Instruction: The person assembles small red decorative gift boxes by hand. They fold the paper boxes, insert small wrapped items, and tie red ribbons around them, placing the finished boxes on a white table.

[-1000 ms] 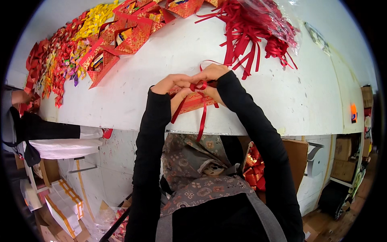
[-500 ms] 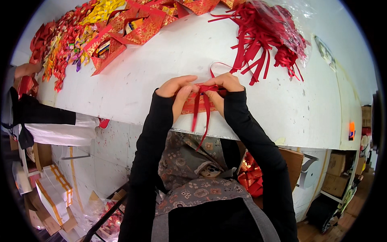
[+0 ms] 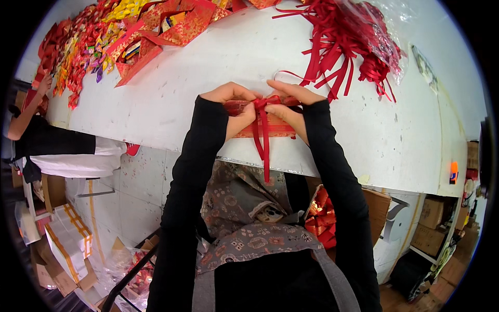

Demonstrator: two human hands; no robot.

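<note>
A red and gold patterned paper box [image 3: 275,128] lies on the white table close to its front edge. A dark red ribbon [image 3: 264,125] is knotted at the top of it, and its two tails hang down over the front. My left hand [image 3: 235,105] pinches the ribbon from the left side of the knot. From the right, my right hand [image 3: 295,108] grips the knot's other side between thumb and fingers. Part of the knot is hidden by my fingertips.
At the back left lie several open red and gold boxes [image 3: 174,37] beside a heap of wrapped sweets [image 3: 91,52]. A bundle of red ribbons [image 3: 353,44] in clear plastic lies at the back right. At far left, another person's hand [image 3: 46,83] holds something red.
My hands have drawn slightly apart at the knot, and the ribbon tails now hang closer together. The other person's arm has risen at the far left.
</note>
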